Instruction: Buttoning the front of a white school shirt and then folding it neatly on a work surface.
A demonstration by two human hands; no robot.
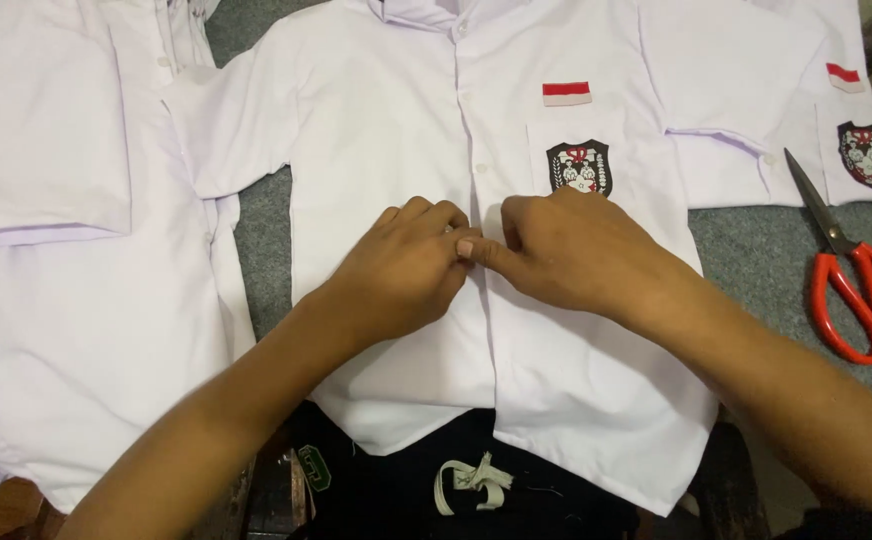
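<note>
Left hand (411, 265) and right hand (566, 250) pinching smooth white cotton shirt (396, 130) placket, red-handled scissors (851, 280) nearby

White short-sleeved uniform shirt (406, 150): lies flat and face up on the grey table surface (766, 250), collar at the far edge, hem hanging over the near edge. Its breast pocket carries a black shield-shaped badge (579, 166) with a red-and-white strip patch (566, 93) just above it. The front placket runs down the middle of the shirt, small white buttons visible along its upper part, the lower fronts slightly parted near the hem.
</note>
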